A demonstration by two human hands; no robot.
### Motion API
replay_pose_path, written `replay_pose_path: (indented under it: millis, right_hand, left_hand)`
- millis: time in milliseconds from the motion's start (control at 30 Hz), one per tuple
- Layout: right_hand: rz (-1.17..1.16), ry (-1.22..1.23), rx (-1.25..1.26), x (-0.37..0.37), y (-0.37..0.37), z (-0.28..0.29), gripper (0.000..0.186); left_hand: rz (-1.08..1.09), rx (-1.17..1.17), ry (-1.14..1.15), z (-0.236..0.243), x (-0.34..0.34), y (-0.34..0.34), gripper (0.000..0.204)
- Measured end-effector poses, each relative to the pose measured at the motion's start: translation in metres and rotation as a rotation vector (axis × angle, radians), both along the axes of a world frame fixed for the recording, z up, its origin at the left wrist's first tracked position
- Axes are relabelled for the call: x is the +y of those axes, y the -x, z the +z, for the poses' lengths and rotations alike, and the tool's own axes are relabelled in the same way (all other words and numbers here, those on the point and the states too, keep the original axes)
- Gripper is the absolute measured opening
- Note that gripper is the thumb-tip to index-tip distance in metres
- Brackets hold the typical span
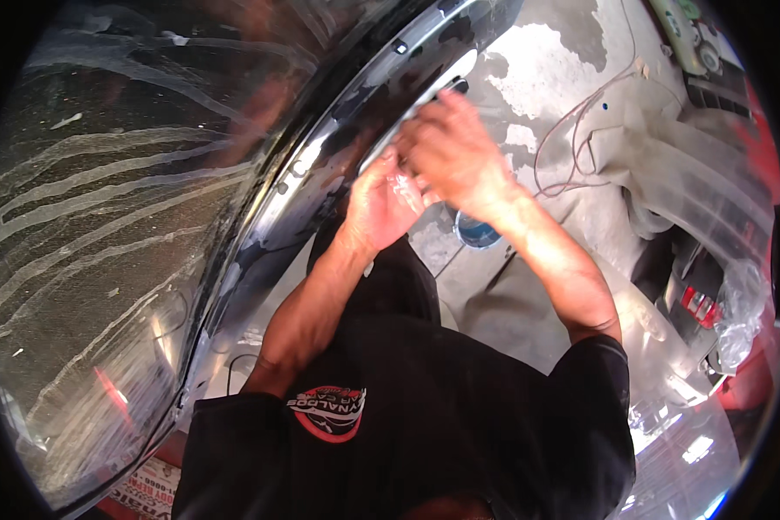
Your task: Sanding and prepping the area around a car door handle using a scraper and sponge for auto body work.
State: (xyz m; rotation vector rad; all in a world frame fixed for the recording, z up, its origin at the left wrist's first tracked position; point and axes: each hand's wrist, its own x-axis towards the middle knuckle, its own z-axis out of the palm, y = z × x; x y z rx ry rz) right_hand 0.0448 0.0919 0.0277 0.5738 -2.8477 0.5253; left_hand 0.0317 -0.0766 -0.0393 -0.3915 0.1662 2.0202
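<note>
My left hand (384, 206) is beside the curved side of a glossy dark car panel (290, 178), thumb up. Its palm looks wet and shiny, and its fingers seem loosely apart, partly covered by the other hand. Over it, my right hand (458, 160) is smeared by motion, so its fingers and anything in them cannot be made out. Just beyond the hands, a pale strip with a dark end (462, 86) lies along the panel. Below my right wrist, a blue round container (478, 232) stands on the floor, partly hidden by my forearm.
Whitish streaks run across the broad dark car surface (95, 208) at left. A thin cable (542, 160) loops over the patchy grey floor (537, 61). Translucent plastic sheeting (711, 173) hangs at right, near a red and clear lamp (700, 307) and crumpled clear plastic (741, 316).
</note>
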Motion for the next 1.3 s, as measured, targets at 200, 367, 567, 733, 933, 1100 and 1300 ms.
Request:
replay_pose_path:
  millis: [200, 367, 567, 733, 933, 1100, 1300]
  right_hand:
    - [-0.240, -0.091, 0.047, 0.051, 0.015, -0.002, 0.051]
    - [0.019, 0.001, 0.022, 0.014, 0.007, -0.002, 0.047]
    - [-0.140, -0.085, 0.031, 0.008, -0.013, -0.016, 0.051]
    - [-0.031, -0.027, -0.041, 0.025, -0.004, 0.001, 0.056]
    - [0.012, 0.105, 0.079, -0.010, -0.021, -0.010, 0.043]
    - [-0.150, 0.052, 0.109, 0.047, -0.002, -0.009, 0.048]
    - [0.093, 0.096, 0.056, 0.004, -0.017, -0.012, 0.041]
  left_hand:
    - [-0.068, 0.121, -0.046, 0.002, -0.001, 0.006, 0.065]
    - [-0.009, 0.029, 0.111, 0.004, -0.001, 0.003, 0.072]
    - [-0.033, 0.072, -0.088, -0.017, -0.005, -0.005, 0.064]
    - [-0.058, 0.091, -0.045, -0.016, -0.007, -0.007, 0.064]
    - [-0.065, 0.112, 0.071, -0.020, -0.004, -0.011, 0.064]
    - [-0.134, 0.218, 0.014, 0.002, 0.004, -0.001, 0.040]
    - [-0.048, 0.119, 0.135, -0.034, -0.010, -0.018, 0.059]
